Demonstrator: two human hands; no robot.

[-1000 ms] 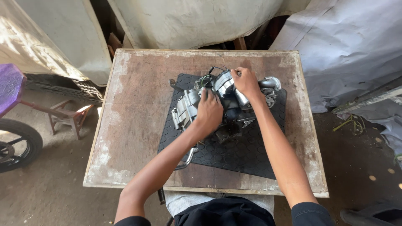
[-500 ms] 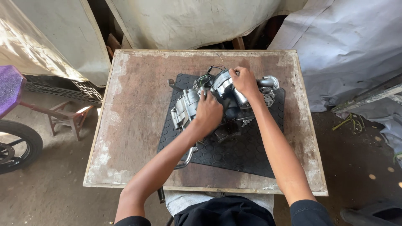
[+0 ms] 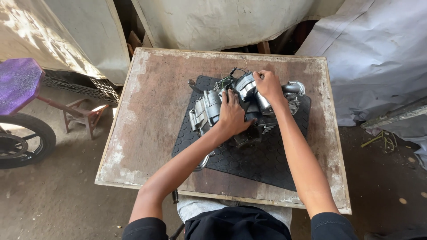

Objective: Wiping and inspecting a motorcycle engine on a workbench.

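Light: soft, even daylight; sun patches are thrown on the tarp [image 3: 66,40] at upper left.
Shadows: faint under the arms.
Sharpness: centre is rendered crisp.
Edges: slight wide-angle bending.

- Motorcycle engine [image 3: 222,109]: dull silver-grey metal, darker grey between the cooling fins, thin black wires at the top.
- Rubber mat [image 3: 253,162]: black, embossed all over with a hexagon pattern.
- Surface [image 3: 151,106]: reddish-brown board, worn to pale whitish patches along the left edge and corners.
- Stool [image 3: 18,82]: glittery purple seat, reddish frame.
- Wheel [image 3: 20,142]: black tyre, black spokes.
- Tarpaulin [image 3: 378,58]: pale grey, creased.
- Sleeves [image 3: 331,226]: black.
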